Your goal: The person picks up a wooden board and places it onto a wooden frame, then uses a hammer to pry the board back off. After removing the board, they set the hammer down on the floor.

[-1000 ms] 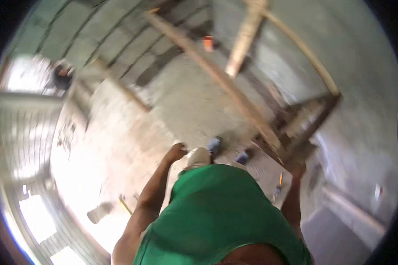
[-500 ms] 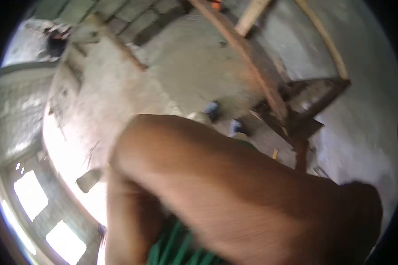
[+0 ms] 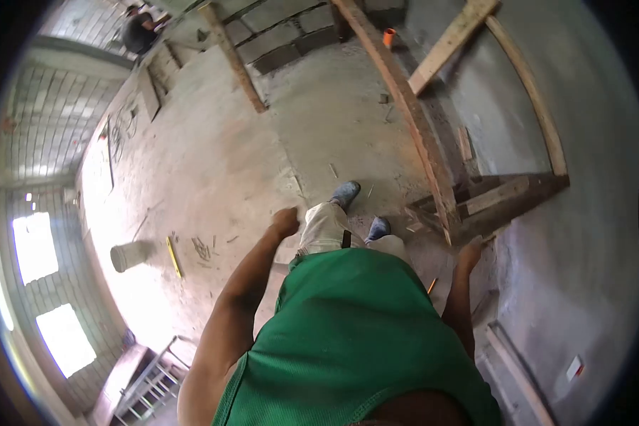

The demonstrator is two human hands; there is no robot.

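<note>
- Our left hand (image 3: 285, 221) hangs in front of the body, fingers curled into a loose fist, and it holds nothing that we can see.
- Just beside that hand is the leg in pale trousers (image 3: 322, 227), with two blue shoes (image 3: 346, 193) on the bare concrete floor (image 3: 213, 163).
- Our right hand (image 3: 469, 253) is down at our side, close to the low end of a dark wooden frame of rough planks (image 3: 504, 199); we cannot tell whether it touches the wood, and the fingers are too small and blurred to say whether they are spread or closed.
- A long reddish-brown wooden plank (image 3: 412, 121) slants from the top of the view down to that frame, just ahead of the right hand.
- A small orange stick-like thing (image 3: 431, 285) lies on the floor near our right forearm.
- Our green sleeveless shirt (image 3: 348, 334) fills the lower middle of the view.
- Well apart to the left, a grey cylindrical bucket (image 3: 129, 255) stands on the floor with a yellow spirit level (image 3: 172, 256) lying just beside it.
- Far up the room, a small orange cup-shaped thing (image 3: 388, 37) sits by the grey block wall (image 3: 291, 35), and another person in dark clothes (image 3: 139, 30) is at the top left.
</note>
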